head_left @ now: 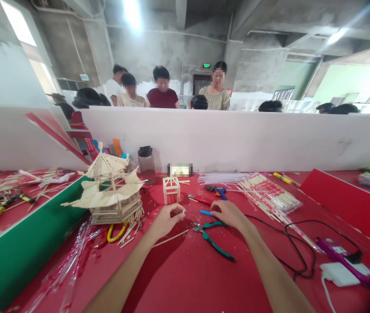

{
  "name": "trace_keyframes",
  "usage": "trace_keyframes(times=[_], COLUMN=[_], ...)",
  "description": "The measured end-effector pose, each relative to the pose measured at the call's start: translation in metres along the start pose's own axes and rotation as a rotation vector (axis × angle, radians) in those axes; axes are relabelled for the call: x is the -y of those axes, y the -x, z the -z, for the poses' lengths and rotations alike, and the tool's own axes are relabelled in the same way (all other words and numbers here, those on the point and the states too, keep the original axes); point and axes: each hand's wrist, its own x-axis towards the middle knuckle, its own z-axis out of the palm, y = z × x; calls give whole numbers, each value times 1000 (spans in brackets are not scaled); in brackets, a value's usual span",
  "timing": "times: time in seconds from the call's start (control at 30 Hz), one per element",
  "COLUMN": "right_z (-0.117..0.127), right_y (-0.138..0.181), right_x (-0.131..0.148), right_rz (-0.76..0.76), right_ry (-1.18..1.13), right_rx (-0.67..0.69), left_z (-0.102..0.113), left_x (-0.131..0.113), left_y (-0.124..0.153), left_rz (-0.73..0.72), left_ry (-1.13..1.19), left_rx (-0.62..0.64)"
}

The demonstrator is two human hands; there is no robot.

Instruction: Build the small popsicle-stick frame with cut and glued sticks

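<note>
My left hand (168, 219) is closed in a pinch, with a tiny pale piece (184, 212) at its fingertips, too small to identify. Closed fingers of my right hand (229, 214) rest at the end of a slim blue object (206, 213), perhaps a handle, partly hidden by the hand. Between and below the hands lie diagonal cutting pliers (218, 248) with teal handles, jaws pointing left. A small open frame of wooden sticks (171, 191) stands just beyond my left hand. One loose wooden stick (171, 238) lies below that hand.
A tiered stick pagoda (113, 195) stands at left beside a green board (38, 248). Behind are a bottle (146, 163), a phone (180, 170) and a glue gun (218, 191). Packed sticks (269, 193), a black cable (289, 234) and a purple tool (344, 258) lie at right.
</note>
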Motion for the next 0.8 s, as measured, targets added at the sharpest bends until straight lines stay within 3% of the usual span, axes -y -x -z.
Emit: trace_keyframes(times=[0.33, 0.43, 0.57, 0.67, 0.8], right_z=[3, 3, 2, -3, -11], right_y=[11, 5, -7, -12, -21], right_x=[33, 22, -19, -45, -55], right_rz=[200, 63, -225, -449, -548], right_ry=[57, 72, 149, 180, 216], right_rx=[45, -121, -369, -258, -160], left_z=[-3, -4, -5, -7, -8], left_x=[16, 13, 4, 1, 2], left_y=[-5, -4, -2, -1, 0], left_rz=[62, 36, 34, 89, 148], left_ry=[83, 60, 86, 181, 317], left_rx=[-42, -20, -20, -22, -9])
